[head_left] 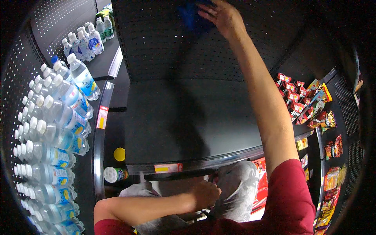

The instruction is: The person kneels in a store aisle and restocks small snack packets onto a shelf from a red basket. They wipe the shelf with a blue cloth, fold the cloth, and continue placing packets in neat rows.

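My right hand [224, 16] reaches far up to the dark perforated back panel [188, 55] of a shelf. Its fingers are on a blurred blue thing, apparently a cloth [191, 14], pressed near the panel. Motion blur and shadow hide the cloth's edges. Below the panel, the black shelf board [229, 117] shows a bare dark surface with the shadow of my arm across it. My left hand [207, 194] is low by my knees, its fingers curled in, with nothing visible in it.
Rows of clear plastic bottles [64, 129] crowd the left shelf; smaller bottles [85, 44] stand behind. Red snack bags [293, 97] lie at right. A price rail [205, 164] edges the board. A green can [116, 174] sits lower left; a red basket [260, 199] stands beside my knee.
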`<control>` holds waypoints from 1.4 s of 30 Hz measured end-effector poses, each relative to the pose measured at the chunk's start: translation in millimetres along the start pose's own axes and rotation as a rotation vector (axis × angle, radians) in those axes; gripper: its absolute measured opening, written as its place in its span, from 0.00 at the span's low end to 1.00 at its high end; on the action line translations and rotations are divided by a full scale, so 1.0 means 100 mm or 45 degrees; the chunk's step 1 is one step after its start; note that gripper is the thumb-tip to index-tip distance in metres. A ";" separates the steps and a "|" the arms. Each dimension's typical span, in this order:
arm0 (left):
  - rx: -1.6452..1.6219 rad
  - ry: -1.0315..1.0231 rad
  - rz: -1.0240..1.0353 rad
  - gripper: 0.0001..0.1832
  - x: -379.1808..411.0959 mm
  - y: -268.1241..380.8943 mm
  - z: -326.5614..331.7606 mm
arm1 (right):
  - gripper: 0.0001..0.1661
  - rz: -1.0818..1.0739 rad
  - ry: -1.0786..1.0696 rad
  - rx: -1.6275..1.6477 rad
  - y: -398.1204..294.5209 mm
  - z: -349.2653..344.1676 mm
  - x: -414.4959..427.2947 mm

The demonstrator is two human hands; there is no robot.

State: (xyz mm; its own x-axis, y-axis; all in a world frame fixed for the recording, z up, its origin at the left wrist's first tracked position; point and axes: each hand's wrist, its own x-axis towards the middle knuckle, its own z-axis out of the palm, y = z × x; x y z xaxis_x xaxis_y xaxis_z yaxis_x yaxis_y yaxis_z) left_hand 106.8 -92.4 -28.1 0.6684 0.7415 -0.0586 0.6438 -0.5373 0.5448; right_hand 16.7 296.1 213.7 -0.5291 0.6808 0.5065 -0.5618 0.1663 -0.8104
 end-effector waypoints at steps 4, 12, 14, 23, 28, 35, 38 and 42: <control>-0.007 -0.015 0.053 0.09 -0.02 0.01 -0.08 | 0.20 -0.099 -0.173 -0.025 0.36 0.05 -0.04; 0.267 0.003 0.093 0.14 -0.09 0.06 -0.06 | 0.20 0.582 0.106 -0.377 1.90 -0.23 -1.14; 0.343 0.130 0.143 0.14 -0.15 0.05 -0.06 | 0.21 0.602 0.161 -0.350 2.04 -0.20 -1.23; 0.202 0.241 0.129 0.05 -0.17 0.02 -0.06 | 0.31 0.070 -0.145 -0.365 0.83 0.52 -0.01; 0.260 0.416 0.148 0.05 -0.19 0.01 -0.03 | 0.36 0.008 -0.313 -0.026 0.62 1.07 0.31; 0.189 0.286 0.167 0.08 -0.30 0.01 -0.22 | 0.11 0.287 -0.209 -0.309 1.96 1.12 -0.52; 0.157 0.217 0.133 0.09 -0.31 0.02 -0.24 | 0.09 0.447 -0.104 -0.348 2.27 1.01 -0.87; 0.083 0.237 0.061 0.11 -0.26 0.02 -0.07 | 0.10 0.392 0.190 -0.119 2.26 0.91 -1.04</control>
State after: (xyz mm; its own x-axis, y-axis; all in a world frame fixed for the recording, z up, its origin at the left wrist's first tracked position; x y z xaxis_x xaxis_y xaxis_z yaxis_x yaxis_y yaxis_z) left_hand 88.1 -110.1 -19.5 0.6226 0.7725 0.1250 0.6395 -0.5943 0.4877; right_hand -112.7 197.7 5.0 -0.5618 0.8049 0.1911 -0.3260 -0.0031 -0.9454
